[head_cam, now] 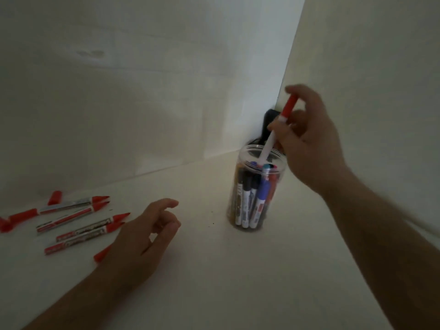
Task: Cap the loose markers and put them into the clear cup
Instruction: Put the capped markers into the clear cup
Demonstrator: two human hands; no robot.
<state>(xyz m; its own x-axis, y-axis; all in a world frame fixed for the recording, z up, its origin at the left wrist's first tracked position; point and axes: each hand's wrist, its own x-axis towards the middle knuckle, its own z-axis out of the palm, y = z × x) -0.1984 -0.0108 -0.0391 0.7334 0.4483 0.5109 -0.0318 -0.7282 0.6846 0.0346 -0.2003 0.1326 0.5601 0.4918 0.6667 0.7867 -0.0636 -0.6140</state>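
Right hand (309, 139) pinches a red-capped marker (277, 132), tip inside the clear cup (256, 186); left hand (142, 236) hovers left of it.

White bench (238, 270): clear cup (256, 194) of markers stands near back right corner; four uncapped red markers (78, 221), loose red caps (54, 197) along left edge.

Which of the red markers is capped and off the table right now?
The red marker in the right hand, tail end inside the clear cup. The others lie uncapped on the table.
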